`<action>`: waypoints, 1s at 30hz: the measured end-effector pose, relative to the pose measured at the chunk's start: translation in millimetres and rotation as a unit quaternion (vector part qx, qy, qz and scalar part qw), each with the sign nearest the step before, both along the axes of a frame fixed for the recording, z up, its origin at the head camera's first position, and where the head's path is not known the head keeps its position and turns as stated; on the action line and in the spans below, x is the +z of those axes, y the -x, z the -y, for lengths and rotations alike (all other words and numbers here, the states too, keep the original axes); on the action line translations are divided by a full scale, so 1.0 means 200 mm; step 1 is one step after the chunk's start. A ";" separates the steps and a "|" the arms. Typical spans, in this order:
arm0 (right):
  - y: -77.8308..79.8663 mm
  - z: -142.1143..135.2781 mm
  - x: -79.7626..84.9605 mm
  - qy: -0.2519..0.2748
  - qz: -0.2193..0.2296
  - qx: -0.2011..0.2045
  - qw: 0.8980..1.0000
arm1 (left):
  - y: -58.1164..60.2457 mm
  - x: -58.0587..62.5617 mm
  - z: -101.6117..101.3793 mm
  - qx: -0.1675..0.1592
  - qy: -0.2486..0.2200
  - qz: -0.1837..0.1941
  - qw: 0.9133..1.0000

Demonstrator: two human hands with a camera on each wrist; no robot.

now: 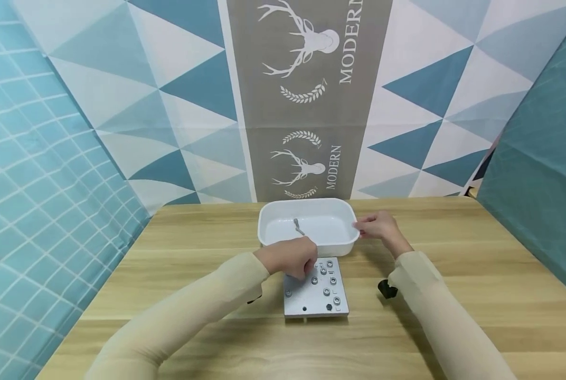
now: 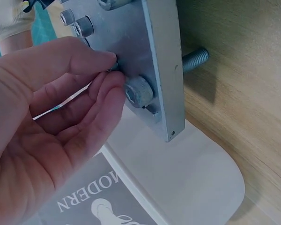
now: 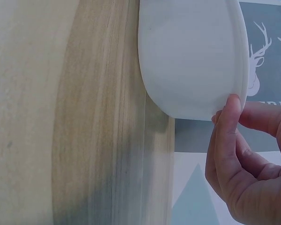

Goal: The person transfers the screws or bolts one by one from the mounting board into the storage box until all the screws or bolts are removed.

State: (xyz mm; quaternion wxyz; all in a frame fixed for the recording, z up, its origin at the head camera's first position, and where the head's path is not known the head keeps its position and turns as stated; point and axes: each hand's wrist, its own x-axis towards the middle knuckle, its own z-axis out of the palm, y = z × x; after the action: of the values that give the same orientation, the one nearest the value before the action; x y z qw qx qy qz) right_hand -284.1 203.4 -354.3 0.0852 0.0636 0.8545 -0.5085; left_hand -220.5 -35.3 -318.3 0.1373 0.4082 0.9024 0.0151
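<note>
A silver metal plate (image 1: 294, 306) carries several socket-head bolts (image 1: 337, 301). My left hand (image 1: 292, 254) is over its far left part. In the left wrist view, the thumb and fingers (image 2: 100, 61) pinch a small bolt at the plate's face, mostly hidden by the fingertips. Beside them a larger bolt head (image 2: 139, 92) stands out from the plate. Behind the plate sits a white plastic basin (image 1: 330, 249). My right hand (image 1: 378, 226) pinches its rim at the right end, as the right wrist view also shows.
Inside the basin lie small grey metal pieces (image 1: 297, 226). The plate and basin are on a wooden table (image 1: 192, 237). A patterned cloth (image 1: 178, 105) hangs behind the table. A black object (image 1: 386, 289) shows at the right cuff.
</note>
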 end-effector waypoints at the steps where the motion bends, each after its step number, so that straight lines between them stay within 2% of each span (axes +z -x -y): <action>1: 0.00 0.00 0.00 0.004 0.001 0.000 1.000 | 0.00 0.00 -0.01 -0.002 0.002 0.000 1.000; 12: -0.01 0.00 0.00 0.010 0.001 -0.003 1.000 | -0.01 0.03 -0.01 0.000 0.001 -0.006 1.000; 23: -0.01 0.00 0.00 0.000 0.004 -0.005 1.000 | -0.01 0.05 0.02 0.017 -0.022 0.019 0.999; 30: -0.01 0.00 0.00 -0.003 -0.002 -0.003 1.000 | -0.01 0.06 0.03 0.010 -0.032 0.020 0.999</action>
State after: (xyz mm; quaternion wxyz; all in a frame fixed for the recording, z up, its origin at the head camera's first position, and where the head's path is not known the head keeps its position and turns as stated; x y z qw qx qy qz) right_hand -281.9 203.1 -354.1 0.0819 0.0654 0.8560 -0.5062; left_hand -219.4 -40.8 -306.2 0.1418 0.4033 0.9025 0.0533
